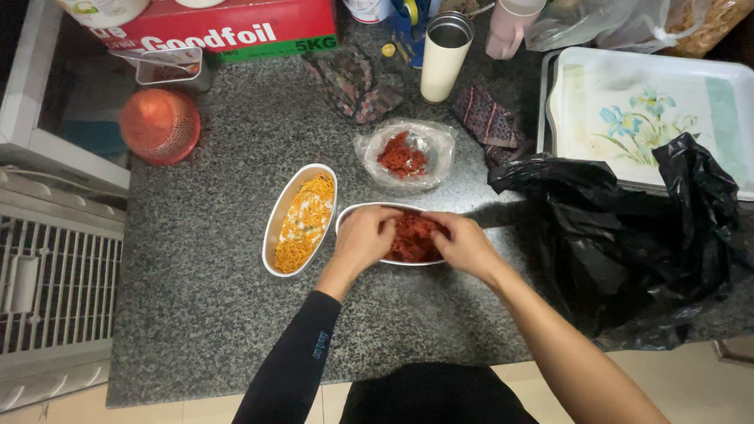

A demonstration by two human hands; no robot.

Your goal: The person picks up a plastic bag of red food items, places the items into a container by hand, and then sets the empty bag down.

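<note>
Both my hands are down in an oval metal bowl point(353, 213) of red shredded food point(414, 239) at the middle of the grey stone counter. My left hand point(364, 237) covers the bowl's left half, fingers curled into the food. My right hand point(465, 244) presses in from the right side. A second oval bowl point(272, 233) filled with orange strands and white bits stands just left of it. Behind them lies a clear plastic bag point(440, 145) with more red food in it.
A crumpled black plastic bag point(628, 235) lies at the right, over a flowered tray point(652, 102). At the back stand a steel-rimmed cup point(441, 63), a pink mug point(509, 27), a red box point(236, 27), patterned cloths point(353, 82) and an orange mesh cover point(159, 124). A white rack point(55, 267) is at left.
</note>
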